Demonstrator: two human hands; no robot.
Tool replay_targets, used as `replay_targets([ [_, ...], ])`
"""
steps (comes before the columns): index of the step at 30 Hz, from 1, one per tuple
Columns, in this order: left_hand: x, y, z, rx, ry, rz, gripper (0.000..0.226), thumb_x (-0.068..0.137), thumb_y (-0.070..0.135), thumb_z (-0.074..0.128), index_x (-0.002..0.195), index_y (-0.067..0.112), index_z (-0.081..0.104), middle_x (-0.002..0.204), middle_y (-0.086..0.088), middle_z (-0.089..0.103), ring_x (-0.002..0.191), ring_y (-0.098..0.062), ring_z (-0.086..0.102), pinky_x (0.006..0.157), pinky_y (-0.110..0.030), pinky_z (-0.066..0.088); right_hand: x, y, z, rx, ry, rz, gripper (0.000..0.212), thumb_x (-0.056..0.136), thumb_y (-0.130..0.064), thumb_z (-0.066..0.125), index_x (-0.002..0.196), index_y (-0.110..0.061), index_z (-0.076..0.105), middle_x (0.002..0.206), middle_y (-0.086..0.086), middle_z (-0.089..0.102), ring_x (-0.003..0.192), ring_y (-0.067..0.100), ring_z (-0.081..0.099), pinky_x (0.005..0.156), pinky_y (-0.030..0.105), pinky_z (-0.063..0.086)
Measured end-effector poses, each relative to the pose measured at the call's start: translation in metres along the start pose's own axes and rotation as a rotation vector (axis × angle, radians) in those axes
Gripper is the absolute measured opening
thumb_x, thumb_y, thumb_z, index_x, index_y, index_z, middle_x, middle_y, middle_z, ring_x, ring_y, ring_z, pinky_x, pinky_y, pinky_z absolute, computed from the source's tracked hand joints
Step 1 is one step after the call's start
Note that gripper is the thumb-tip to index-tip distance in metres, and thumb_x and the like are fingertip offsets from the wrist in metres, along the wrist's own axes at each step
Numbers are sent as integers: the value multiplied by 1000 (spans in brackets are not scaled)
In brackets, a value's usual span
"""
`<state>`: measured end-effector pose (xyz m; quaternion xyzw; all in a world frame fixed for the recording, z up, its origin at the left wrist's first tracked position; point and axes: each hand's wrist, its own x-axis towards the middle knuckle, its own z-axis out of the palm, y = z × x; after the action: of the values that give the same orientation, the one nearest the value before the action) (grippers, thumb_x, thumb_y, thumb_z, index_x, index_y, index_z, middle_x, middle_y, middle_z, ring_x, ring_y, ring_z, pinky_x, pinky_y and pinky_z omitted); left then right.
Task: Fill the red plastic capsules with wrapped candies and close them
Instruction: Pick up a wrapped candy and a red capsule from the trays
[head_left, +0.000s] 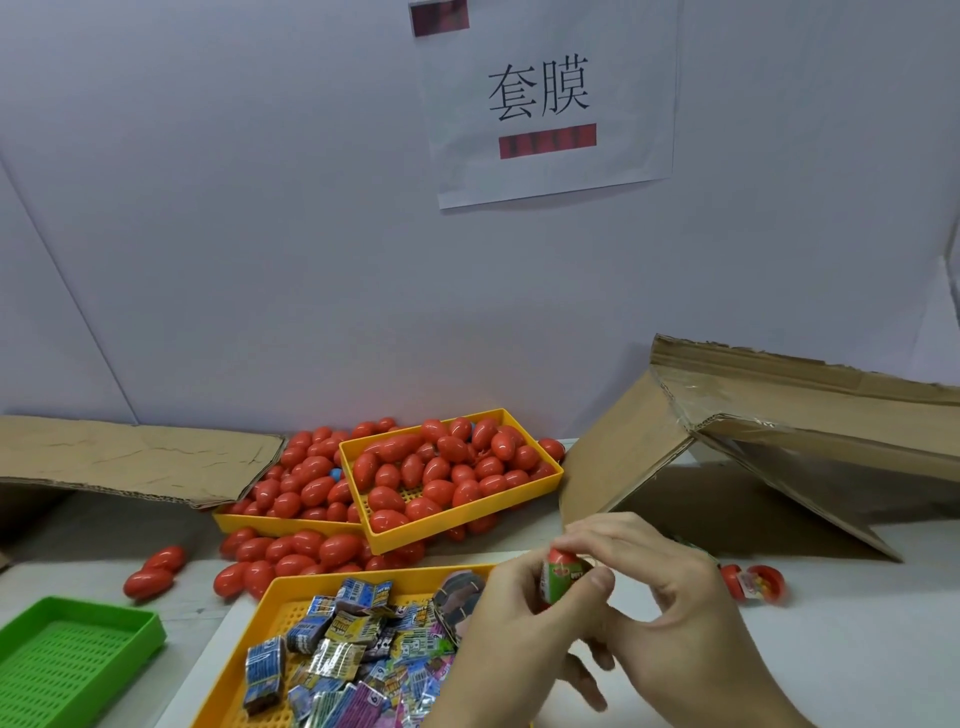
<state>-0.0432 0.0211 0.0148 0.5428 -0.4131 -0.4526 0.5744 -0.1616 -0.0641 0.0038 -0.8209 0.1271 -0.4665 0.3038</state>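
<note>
**Capsule in hand, closing under way**

Many red capsules (447, 467) fill the rear yellow trays (550, 480); I can't tell which are filled. Wrapped candies (332, 654) remain in the near tray (270, 613). One open capsule (756, 582) lies on the table. Left hand (519, 639) and right hand (670, 608) meet at centre, fingers pinched round a capsule (563, 574) with a wrapper showing.

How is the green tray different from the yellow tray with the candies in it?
The green tray is green and holds nothing that shows; the near yellow tray is yellow and piled with wrapped candies. The green tray sits at the left edge, the yellow one by the hands. Both are shallow with perforated floors.
</note>
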Motion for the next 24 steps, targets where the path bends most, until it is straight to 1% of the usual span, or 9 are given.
replay_targets([
  [3, 2, -2, -3, -75, -45, -12, 34, 81, 31, 69, 105, 7, 66, 78, -16, 70, 65, -22, 68, 52, -33, 57, 2, -4, -4, 51, -75, -17, 56, 63, -4, 78, 108, -36, 72, 109, -22, 67, 109, 0, 62, 85, 12, 51],
  [6, 3, -10, 5, -49, 57, 33, 20, 85, 36, 73, 94, 18, 72, 84, -25, 70, 80, -33, 71, 66, -43, 60, 0, -1, -2, 31, -52, -36, 62, 60, 11, 78, 107, -29, 72, 108, -17, 69, 108, 2, 63, 87, 13, 50],
  [10, 6, -17, 13, -82, 164, 83, 15, 99, 12, 53, 106, 2, 61, 73, -20, 70, 70, -24, 72, 59, -32, 56, -4, 5, 4, -81, 31, -108, 59, 58, 18, 75, 106, -16, 74, 106, -9, 67, 107, 1, 61, 87, 12, 49],
  [13, 6, -18, 16, -18, 229, 118, 13, 99, 7, 53, 101, -3, 62, 72, -24, 67, 64, -22, 69, 53, -27, 54, -7, 7, 8, -109, 77, -147, 55, 58, 19, 72, 104, -10, 74, 105, -4, 67, 106, 5, 62, 84, 14, 51],
  [16, 6, -19, 18, 47, 301, 142, 11, 97, 9, 56, 93, 2, 65, 77, -31, 65, 66, -29, 66, 54, -31, 54, -8, 8, 11, -145, 98, -141, 60, 53, 26, 76, 103, -7, 73, 104, -2, 67, 106, 5, 60, 83, 11, 50],
  [18, 6, -18, 18, 89, 328, 126, 11, 96, 12, 58, 90, 9, 67, 78, -28, 65, 73, -38, 66, 63, -45, 58, -8, 6, 12, -144, 97, -114, 62, 53, 23, 80, 104, -13, 73, 105, -6, 68, 108, 1, 59, 86, 9, 48],
  [20, 5, -15, 17, 85, 321, 64, 10, 93, 18, 64, 84, 15, 69, 74, -18, 67, 78, -34, 68, 73, -58, 57, -6, 1, 8, -40, 78, -15, 63, 61, 18, 81, 103, -28, 72, 105, -16, 69, 108, 0, 60, 87, 14, 52],
  [22, 2, -10, 16, -92, 248, -20, 16, 84, 28, 75, 90, 13, 71, 79, -11, 70, 82, -30, 71, 68, -55, 59, -4, 0, 2, 126, 12, 163, 64, 69, 16, 76, 99, -40, 72, 104, -18, 70, 107, 6, 63, 85, 23, 56],
  [24, 2, -6, 15, -390, 150, -152, 50, 74, 35, 77, 110, 2, 65, 90, -19, 73, 82, -33, 73, 60, -46, 58, -3, 3, -4, 242, -19, 302, 67, 71, 19, 72, 92, -45, 74, 104, -16, 71, 106, 8, 63, 84, 28, 58],
])
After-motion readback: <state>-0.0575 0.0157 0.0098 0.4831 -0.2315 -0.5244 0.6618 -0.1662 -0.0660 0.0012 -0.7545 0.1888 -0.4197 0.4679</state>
